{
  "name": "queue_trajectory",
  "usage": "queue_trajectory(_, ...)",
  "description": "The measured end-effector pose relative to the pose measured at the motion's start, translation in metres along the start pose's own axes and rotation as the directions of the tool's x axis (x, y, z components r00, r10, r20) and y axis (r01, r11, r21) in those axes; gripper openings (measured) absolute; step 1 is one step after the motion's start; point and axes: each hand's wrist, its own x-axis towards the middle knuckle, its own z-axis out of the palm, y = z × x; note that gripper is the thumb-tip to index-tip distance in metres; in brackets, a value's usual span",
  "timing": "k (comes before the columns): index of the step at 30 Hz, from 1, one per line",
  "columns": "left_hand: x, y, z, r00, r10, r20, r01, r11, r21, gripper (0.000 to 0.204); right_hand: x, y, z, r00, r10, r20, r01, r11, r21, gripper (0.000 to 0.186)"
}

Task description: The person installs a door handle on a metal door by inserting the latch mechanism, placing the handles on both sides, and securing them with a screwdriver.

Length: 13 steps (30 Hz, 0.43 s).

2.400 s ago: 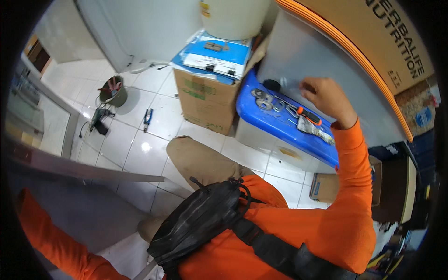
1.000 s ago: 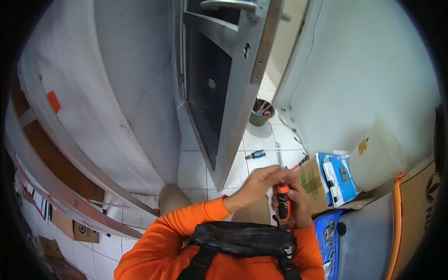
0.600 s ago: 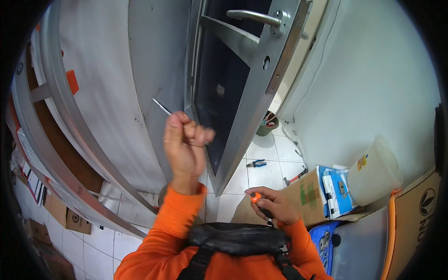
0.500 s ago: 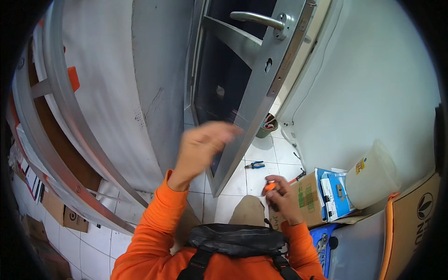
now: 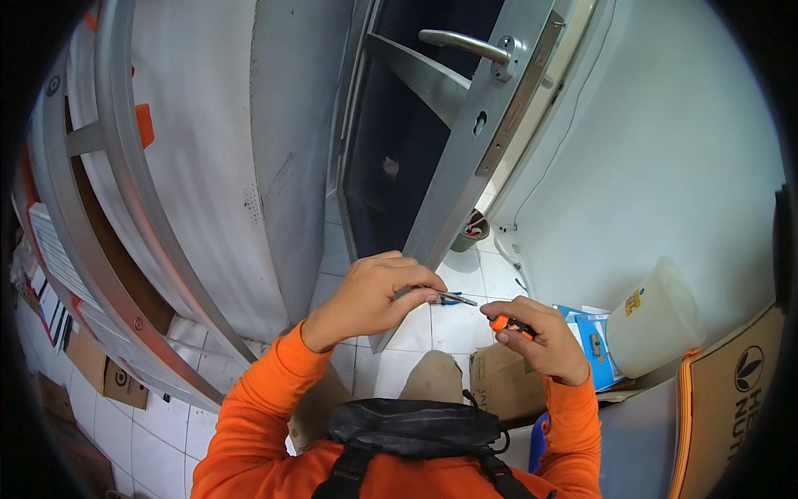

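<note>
My left hand point(image 5: 370, 295) pinches a slim metal shaft point(image 5: 465, 299) between thumb and fingers, its free end toward the right. Closed around an orange-and-black tool handle point(image 5: 511, 326) is my right hand point(image 5: 544, 339). A small gap separates the shaft's tip from the handle. Beyond them, blue-handled pliers point(image 5: 450, 302) lie on the tiled floor, partly hidden behind the shaft. In front of me stands a grey metal-framed door point(image 5: 449, 179), ajar, with a lever handle point(image 5: 465, 40) and a rough keyhole opening point(image 5: 480, 123) below it.
A dark bucket point(image 5: 470, 233) holding things stands past the door's edge. To the right are a cardboard box point(image 5: 501, 374), blue packages point(image 5: 594, 337), a translucent white bin point(image 5: 657, 320) and a larger carton point(image 5: 736, 399). A metal-framed rack point(image 5: 125, 166) rises at the left.
My left hand has come down and right, from in front of the door to near my right hand. My right hand has moved slightly right, still gripping the orange-and-black handle.
</note>
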Motion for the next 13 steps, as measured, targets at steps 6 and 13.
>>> queue_trajectory(6,-0.003,0.0,-0.002,1.0,-0.002,-0.021,0.002,1.0,-0.005,0.012,0.009,-0.007,0.0,1.0,-0.027,0.015,0.028,0.996,-0.082,0.039)
queue_trajectory(13,0.0,0.004,0.009,0.997,0.017,0.07,-0.017,1.0,-0.006,0.012,0.013,0.003,0.004,0.991,-0.097,0.097,0.101,0.994,-0.04,0.042)
